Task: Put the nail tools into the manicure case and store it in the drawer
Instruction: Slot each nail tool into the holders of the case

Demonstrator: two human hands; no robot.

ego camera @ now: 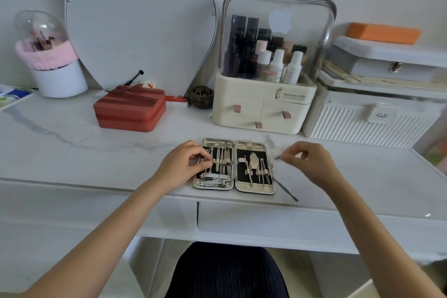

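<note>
The manicure case point(255, 146) lies open flat near the front edge of the white marble table point(96, 152), with several metal nail tools strapped inside both halves. My left hand point(183, 164) rests on the case's left half, fingers pinched on a tool point(202, 159) at the strap. My right hand point(307, 162) hovers just right of the case, pinching a thin metal tool point(278, 158) by its end. Another slim dark tool point(285, 189) lies loose on the table by the case's right edge. A clear tool point(270, 143) lies behind it. The closed drawer point(266, 220) sits below the table edge.
A red zipped box point(130, 110) stands at the back left. A cream cosmetics organiser point(263, 109) with small drawers stands behind the case. White ribbed storage boxes point(367, 123) fill the right side. A mirror point(135, 19) and a pink-trimmed brush holder point(53, 55) stand at the back.
</note>
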